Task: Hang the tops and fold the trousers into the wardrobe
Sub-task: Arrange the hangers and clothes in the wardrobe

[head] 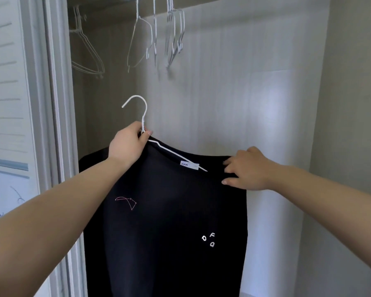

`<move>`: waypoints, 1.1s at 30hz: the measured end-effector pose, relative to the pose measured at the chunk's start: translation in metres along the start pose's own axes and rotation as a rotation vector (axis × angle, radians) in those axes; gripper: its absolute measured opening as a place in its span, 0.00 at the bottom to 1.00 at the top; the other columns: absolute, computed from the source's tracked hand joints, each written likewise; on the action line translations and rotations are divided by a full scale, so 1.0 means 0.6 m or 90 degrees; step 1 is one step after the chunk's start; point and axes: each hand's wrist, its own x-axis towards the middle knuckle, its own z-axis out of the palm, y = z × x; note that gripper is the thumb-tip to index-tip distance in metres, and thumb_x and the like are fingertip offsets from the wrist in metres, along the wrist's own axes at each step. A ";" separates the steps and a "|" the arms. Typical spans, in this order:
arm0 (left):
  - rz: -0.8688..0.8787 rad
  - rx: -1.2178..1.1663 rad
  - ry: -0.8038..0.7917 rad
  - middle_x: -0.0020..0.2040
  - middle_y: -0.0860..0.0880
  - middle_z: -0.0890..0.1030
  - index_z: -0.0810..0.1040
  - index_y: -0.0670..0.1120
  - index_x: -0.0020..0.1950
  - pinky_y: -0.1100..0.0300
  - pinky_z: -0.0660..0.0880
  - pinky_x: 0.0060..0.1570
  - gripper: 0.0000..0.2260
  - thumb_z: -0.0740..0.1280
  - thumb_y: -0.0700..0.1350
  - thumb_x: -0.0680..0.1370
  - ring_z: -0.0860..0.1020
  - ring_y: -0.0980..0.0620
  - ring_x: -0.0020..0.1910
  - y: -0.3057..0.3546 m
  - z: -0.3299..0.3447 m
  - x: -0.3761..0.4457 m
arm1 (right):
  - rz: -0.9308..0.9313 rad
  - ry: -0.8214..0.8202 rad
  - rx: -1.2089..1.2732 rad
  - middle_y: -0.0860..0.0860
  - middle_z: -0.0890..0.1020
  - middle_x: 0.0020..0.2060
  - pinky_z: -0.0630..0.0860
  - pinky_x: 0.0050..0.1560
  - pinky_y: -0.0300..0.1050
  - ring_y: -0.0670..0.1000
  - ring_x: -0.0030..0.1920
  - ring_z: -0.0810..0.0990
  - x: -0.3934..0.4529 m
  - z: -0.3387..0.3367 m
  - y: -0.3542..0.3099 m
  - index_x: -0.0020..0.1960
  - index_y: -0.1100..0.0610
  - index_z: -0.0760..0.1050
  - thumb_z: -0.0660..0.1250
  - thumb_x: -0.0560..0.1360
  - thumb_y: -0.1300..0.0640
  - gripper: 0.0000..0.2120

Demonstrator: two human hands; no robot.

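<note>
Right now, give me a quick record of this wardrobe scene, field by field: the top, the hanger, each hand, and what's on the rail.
top: black top, on a hanger, not yet on the rail
hanger: white hanger, hook free, below the rail
left hand: left hand grips the hanger's neck
right hand: right hand pinches the top's shoulder fabric
rail: several empty hangers hang at the top of the wardrobe
label: white neck label visible at the collar

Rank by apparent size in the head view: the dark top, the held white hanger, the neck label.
1. Dark top, largest by far.
2. White hanger, partly hidden inside the top.
3. Neck label, smallest.
</note>
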 end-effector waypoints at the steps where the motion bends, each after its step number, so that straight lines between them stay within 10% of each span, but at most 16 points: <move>1: 0.004 0.018 0.005 0.41 0.49 0.78 0.74 0.46 0.48 0.53 0.71 0.42 0.11 0.61 0.53 0.80 0.75 0.46 0.44 0.005 0.003 -0.002 | -0.012 0.014 -0.018 0.46 0.73 0.66 0.60 0.58 0.49 0.53 0.63 0.70 0.002 -0.009 0.002 0.61 0.49 0.75 0.52 0.79 0.40 0.21; 8: 0.023 -0.109 -0.048 0.38 0.54 0.76 0.76 0.50 0.45 0.56 0.69 0.41 0.11 0.63 0.56 0.78 0.74 0.50 0.42 0.078 0.045 -0.009 | -0.089 0.143 -0.043 0.47 0.81 0.43 0.59 0.49 0.45 0.50 0.45 0.72 0.025 -0.056 -0.013 0.52 0.48 0.78 0.56 0.79 0.44 0.14; 22: -0.076 -0.120 -0.178 0.36 0.50 0.76 0.75 0.42 0.40 0.56 0.70 0.39 0.26 0.62 0.67 0.73 0.75 0.50 0.37 0.028 0.058 -0.028 | -0.065 0.149 -0.152 0.46 0.79 0.45 0.61 0.48 0.44 0.51 0.49 0.75 -0.038 -0.059 0.070 0.51 0.51 0.75 0.51 0.79 0.39 0.20; 29: -0.120 -0.001 -0.152 0.32 0.46 0.74 0.69 0.42 0.35 0.56 0.68 0.34 0.30 0.58 0.71 0.72 0.75 0.46 0.35 -0.001 0.051 -0.026 | 0.016 0.081 0.015 0.45 0.73 0.62 0.63 0.56 0.42 0.51 0.61 0.70 -0.084 -0.040 0.102 0.53 0.52 0.80 0.61 0.76 0.39 0.19; 33: -0.104 -0.009 -0.146 0.32 0.47 0.73 0.67 0.43 0.35 0.56 0.66 0.34 0.30 0.58 0.71 0.72 0.73 0.46 0.34 0.011 0.054 -0.029 | 0.085 0.034 0.184 0.46 0.77 0.45 0.72 0.44 0.43 0.51 0.47 0.77 -0.090 -0.046 0.093 0.44 0.49 0.74 0.63 0.75 0.41 0.12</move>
